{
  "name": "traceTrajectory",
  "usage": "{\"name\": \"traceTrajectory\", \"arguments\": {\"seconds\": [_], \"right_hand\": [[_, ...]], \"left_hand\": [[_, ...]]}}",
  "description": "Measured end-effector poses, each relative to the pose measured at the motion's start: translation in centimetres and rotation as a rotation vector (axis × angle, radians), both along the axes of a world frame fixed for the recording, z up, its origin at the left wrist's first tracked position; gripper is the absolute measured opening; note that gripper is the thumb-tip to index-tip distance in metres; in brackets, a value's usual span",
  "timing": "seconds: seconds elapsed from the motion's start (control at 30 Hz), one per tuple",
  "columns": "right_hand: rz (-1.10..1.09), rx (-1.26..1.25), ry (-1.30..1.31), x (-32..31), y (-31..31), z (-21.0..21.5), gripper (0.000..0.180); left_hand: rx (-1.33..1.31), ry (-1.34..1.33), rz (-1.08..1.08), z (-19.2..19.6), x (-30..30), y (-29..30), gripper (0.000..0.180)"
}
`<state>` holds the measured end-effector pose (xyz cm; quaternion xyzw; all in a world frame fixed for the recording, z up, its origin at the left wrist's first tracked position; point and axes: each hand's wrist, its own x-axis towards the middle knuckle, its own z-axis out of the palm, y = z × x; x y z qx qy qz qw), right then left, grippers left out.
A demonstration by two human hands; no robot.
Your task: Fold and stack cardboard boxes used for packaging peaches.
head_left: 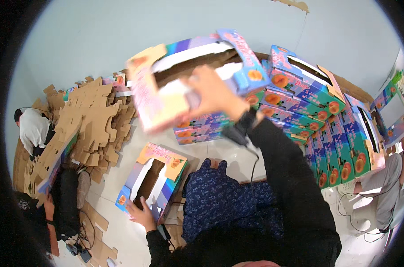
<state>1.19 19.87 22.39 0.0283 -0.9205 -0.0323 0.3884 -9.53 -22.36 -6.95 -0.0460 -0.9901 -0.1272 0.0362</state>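
Observation:
My right hand (211, 91) grips a colourful cardboard fruit box (164, 104) by the edge of its top opening. That box is lifted in front of me, tilted and blurred by motion. Lower and to the left, a second fruit box (175, 162) of the same print stands on the floor. My left hand (142, 216) is at its near end, with fingers hooked at the rim of the long opening. Both boxes show dark brown insides and white flaps along their openings. The right fingertips are partly hidden by the carton's edge.
Stacked printed boxes (295, 95) stand along the wall to the right, with a nearer row (344, 147) beside them. Flattened cardboard sheets (90, 120) pile up at the left. A person in white (35, 131) sits there; other people are at the lower left and far right. Cables (93, 240) lie on the floor.

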Motion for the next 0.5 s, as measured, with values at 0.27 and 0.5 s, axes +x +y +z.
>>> {"name": "traceTrajectory", "arguments": {"seconds": [0.27,0.5], "right_hand": [[0.615,-0.073,-0.127,0.9,-21.4,-12.1,0.105],[0.652,-0.215,-0.417,-1.9,-30.4,-18.4,0.109]], "left_hand": [[1.882,0.319,-0.296,4.0,-5.4,-9.9,0.087],[1.156,0.07,-0.058,5.1,-1.3,-16.4,0.071]]}}
